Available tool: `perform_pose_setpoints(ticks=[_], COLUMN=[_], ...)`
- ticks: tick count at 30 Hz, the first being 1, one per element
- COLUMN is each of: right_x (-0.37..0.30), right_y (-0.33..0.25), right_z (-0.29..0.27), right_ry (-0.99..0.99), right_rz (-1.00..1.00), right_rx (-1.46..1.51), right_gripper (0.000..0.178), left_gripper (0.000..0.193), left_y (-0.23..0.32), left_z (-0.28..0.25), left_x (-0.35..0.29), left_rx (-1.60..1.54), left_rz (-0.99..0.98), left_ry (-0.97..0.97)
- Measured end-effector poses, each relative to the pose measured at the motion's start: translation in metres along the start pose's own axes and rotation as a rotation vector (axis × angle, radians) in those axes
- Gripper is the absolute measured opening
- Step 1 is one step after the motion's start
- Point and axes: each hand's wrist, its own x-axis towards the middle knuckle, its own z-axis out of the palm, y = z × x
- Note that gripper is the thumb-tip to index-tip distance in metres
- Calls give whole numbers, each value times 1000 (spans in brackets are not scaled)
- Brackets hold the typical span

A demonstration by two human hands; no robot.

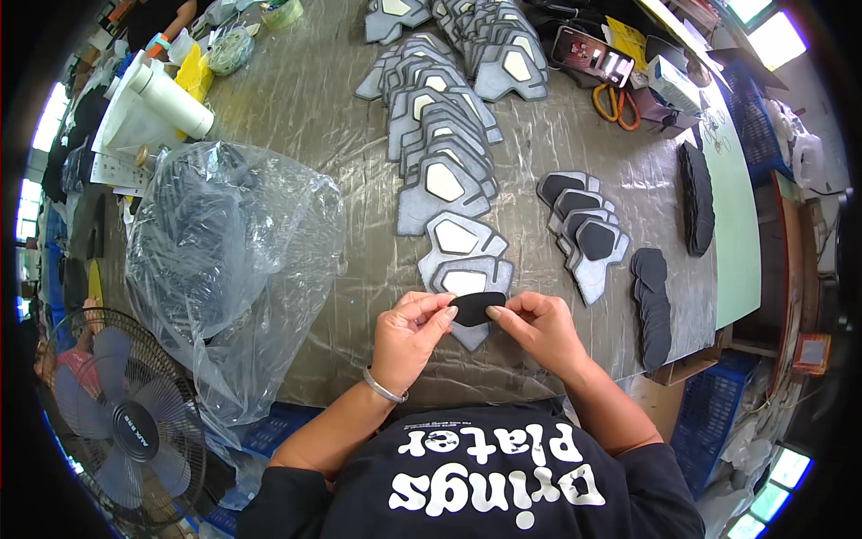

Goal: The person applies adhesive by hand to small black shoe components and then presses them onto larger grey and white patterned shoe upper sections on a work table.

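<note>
My left hand (409,337) and my right hand (542,331) pinch a small black patch (477,309) by its two ends. The patch is held over a grey padded piece (470,338) with black edging, and covers part of it. Above the part that is covered, this piece shows a white area. Just beyond lies another grey piece with a white patch (456,237), at the near end of a long overlapping row. To the right, several similar grey pieces (589,276) carry black patches in their middles. A fanned stack of black patches (653,314) lies further right.
A clear plastic bag (269,225) with dark contents lies on the left of the table, near a white bottle (175,103). A fan (135,427) stands at lower left. Orange-handled scissors (618,108), a phone (591,56) and a second black stack (695,199) are at right.
</note>
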Motion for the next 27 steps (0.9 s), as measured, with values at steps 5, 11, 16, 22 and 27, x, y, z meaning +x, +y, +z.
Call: perform_pose_setpoints(ticks=[5, 11, 16, 22, 27], right_x=[22, 36, 36, 38, 38], right_y=[-1, -2, -5, -4, -4], right_z=[8, 13, 14, 14, 16], right_ry=[-4, -3, -5, -18, 12], right_rz=[17, 34, 63, 57, 34], right_rx=[-181, -208, -200, -263, -260], right_gripper=[36, 36, 35, 34, 35], left_gripper=[37, 48, 44, 42, 41], left_y=[-5, 0, -4, -5, -6], left_z=[-3, -3, -3, -3, -3], left_x=[18, 30, 32, 34, 34], left_rx=[140, 366, 424, 468, 506], left_rz=[18, 54, 107, 106, 139], left_ry=[74, 144, 197, 199, 206])
